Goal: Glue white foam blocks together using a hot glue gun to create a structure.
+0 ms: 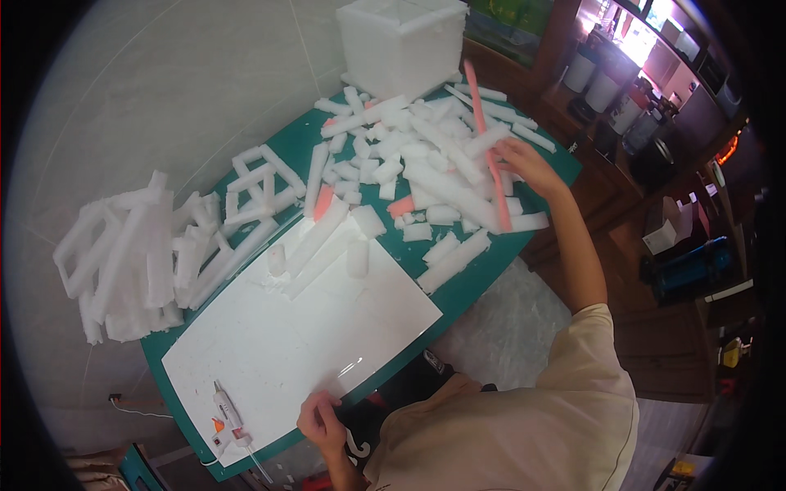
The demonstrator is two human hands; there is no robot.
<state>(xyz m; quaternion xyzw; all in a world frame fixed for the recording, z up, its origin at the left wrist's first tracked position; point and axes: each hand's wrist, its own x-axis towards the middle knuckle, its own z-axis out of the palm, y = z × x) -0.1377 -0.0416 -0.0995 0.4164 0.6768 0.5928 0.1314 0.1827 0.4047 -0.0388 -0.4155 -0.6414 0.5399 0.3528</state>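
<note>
My right hand (528,166) reaches into a heap of white foam pieces (442,159) on the far right of the table. Its fingers close on the end of a short white foam strip (486,140), which lies across a long, thin pink foam strip (477,102). Loosely curled and with nothing visible in it, my left hand (322,419) rests by the near edge of a white board (270,360). A glue gun (227,412) with a white body lies on the board's left end. Several foam pieces, among them a long strip (319,237), sit on the board's far part.
The green table (483,262) runs under everything. Frames joined from foam strips (123,254) are stacked at the left, with a smaller foam frame (260,186) beside them. At the far end stands a white foam box (401,49). Wooden cabinets (655,344) stand to the right.
</note>
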